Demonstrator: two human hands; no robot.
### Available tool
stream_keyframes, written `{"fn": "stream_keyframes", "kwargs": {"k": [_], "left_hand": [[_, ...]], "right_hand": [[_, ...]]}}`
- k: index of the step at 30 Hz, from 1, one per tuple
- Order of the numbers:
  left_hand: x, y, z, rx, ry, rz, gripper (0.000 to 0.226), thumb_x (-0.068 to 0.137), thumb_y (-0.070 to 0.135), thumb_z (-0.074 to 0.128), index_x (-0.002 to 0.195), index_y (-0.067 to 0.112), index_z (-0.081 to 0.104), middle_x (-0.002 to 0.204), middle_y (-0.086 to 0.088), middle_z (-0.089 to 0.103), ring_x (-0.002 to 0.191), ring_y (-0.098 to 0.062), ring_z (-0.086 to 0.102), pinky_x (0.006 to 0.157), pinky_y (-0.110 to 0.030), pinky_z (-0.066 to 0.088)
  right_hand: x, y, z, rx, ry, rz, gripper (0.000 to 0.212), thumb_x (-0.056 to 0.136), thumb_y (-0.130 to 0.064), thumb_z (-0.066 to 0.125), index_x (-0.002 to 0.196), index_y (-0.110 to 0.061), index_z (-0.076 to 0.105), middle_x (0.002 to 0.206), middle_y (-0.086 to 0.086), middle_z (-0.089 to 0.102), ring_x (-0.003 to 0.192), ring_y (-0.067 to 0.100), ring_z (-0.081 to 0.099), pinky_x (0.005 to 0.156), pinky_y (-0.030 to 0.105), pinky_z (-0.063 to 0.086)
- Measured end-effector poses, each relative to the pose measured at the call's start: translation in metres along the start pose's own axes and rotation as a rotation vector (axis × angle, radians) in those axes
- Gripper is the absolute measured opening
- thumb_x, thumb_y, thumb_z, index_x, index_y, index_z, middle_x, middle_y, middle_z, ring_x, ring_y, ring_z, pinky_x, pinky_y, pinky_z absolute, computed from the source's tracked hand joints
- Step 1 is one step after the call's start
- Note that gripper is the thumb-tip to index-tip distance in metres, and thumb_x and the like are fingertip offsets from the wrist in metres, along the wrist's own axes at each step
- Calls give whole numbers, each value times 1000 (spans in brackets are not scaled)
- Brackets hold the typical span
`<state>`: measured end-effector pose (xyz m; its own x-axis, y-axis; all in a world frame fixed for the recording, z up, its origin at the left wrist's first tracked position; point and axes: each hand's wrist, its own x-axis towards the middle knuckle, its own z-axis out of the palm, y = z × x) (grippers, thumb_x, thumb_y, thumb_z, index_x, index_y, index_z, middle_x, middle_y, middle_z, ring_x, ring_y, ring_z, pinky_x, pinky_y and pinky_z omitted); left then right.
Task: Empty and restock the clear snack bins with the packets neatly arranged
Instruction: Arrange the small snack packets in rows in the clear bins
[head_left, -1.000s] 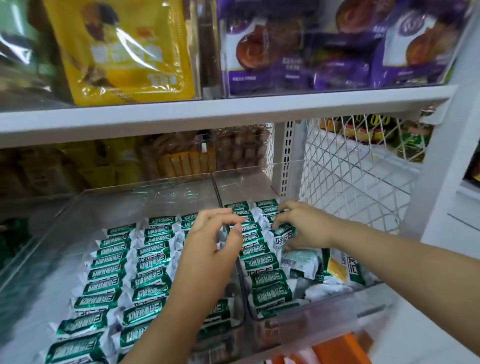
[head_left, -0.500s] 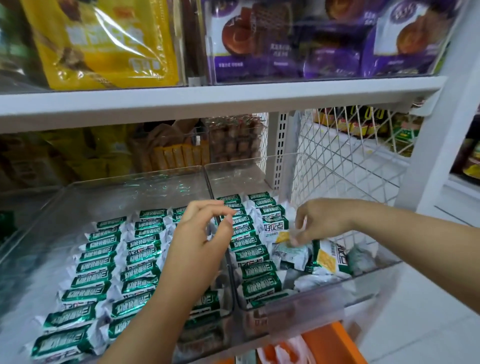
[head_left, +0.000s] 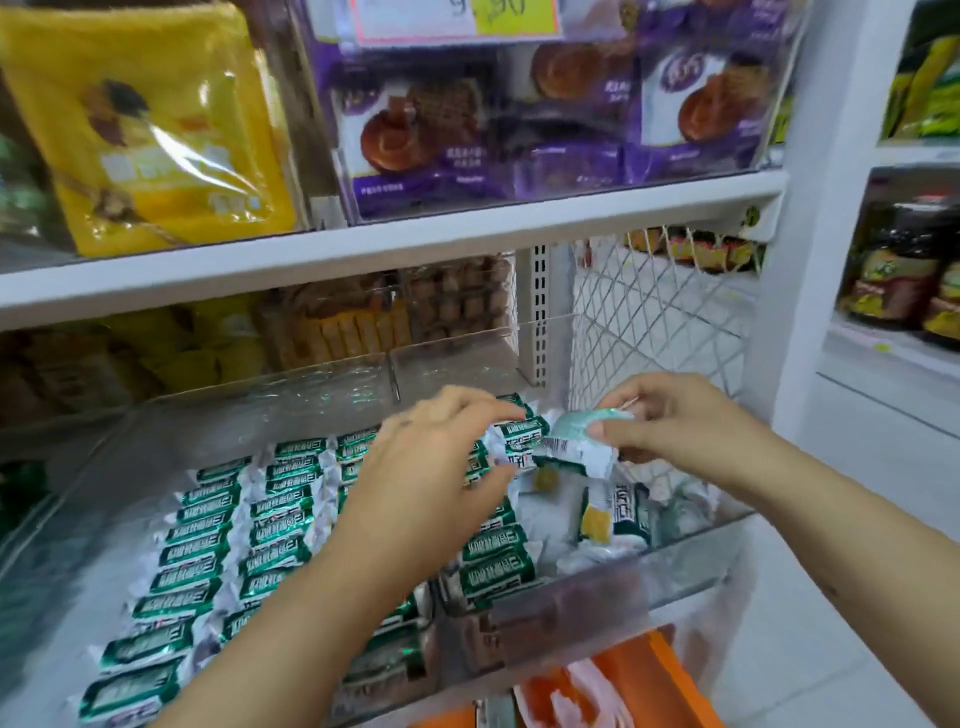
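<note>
Two clear snack bins sit side by side on the lower shelf. The left bin (head_left: 78, 499) holds neat rows of green-and-white packets (head_left: 202, 525). The right bin (head_left: 691, 545) has one tidy row of green packets (head_left: 493, 561) on its left and loose packets (head_left: 618, 514) lying jumbled on its right. My right hand (head_left: 670, 421) pinches a pale green packet (head_left: 582, 431), lifted above the right bin. My left hand (head_left: 431, 467) hovers over the divide between the bins, fingers relaxed and reaching toward that packet, holding nothing.
A white shelf board (head_left: 363, 260) runs just above the bins, carrying yellow bags (head_left: 140, 130) and purple pastry packs (head_left: 545, 104). A white wire mesh panel (head_left: 660, 332) closes the right side. Orange packaging (head_left: 623, 686) lies below. Jars (head_left: 904, 270) stand on the neighbouring shelf.
My right hand left the tidy row, picked a loose packet from the jumbled pile and raised it. My left hand lifted slightly and moved right toward it.
</note>
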<state>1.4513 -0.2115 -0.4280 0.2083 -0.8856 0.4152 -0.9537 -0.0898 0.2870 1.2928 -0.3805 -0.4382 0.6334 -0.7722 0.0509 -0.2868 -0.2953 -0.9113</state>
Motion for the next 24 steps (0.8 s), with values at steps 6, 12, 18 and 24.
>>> {"fn": "stream_keyframes", "kwargs": {"k": [6, 12, 18, 24], "left_hand": [[25, 20, 22, -127, -65, 62, 40, 85, 34, 67, 120, 44, 52, 116, 28, 49, 105, 6, 48, 93, -15, 39], [30, 16, 20, -395, 123, -169, 12, 90, 30, 60, 99, 37, 61, 88, 22, 67, 53, 4, 54, 51, -10, 40], [31, 11, 23, -431, 106, -260, 10, 89, 38, 58, 98, 37, 63, 84, 23, 67, 70, -20, 66, 71, -37, 51], [31, 9, 22, -429, 143, -317, 17, 88, 43, 60, 104, 37, 61, 101, 11, 68, 72, -13, 67, 67, -27, 51]], "right_hand": [[-12, -5, -4, 428, -128, 121, 13, 85, -17, 67, 92, -7, 64, 73, 10, 66, 57, 13, 62, 59, 21, 53], [-5, 5, -9, -471, -131, -19, 38, 97, -37, 49, 125, -12, 56, 113, 4, 65, 100, 19, 61, 85, 28, 45], [-6, 20, 9, -903, -353, 71, 64, 81, -42, 70, 131, -11, 47, 128, 10, 54, 115, 26, 53, 94, 38, 47], [-8, 21, 7, -712, -216, -76, 52, 75, -26, 74, 124, -19, 58, 123, 0, 56, 103, 16, 54, 79, 25, 44]]}}
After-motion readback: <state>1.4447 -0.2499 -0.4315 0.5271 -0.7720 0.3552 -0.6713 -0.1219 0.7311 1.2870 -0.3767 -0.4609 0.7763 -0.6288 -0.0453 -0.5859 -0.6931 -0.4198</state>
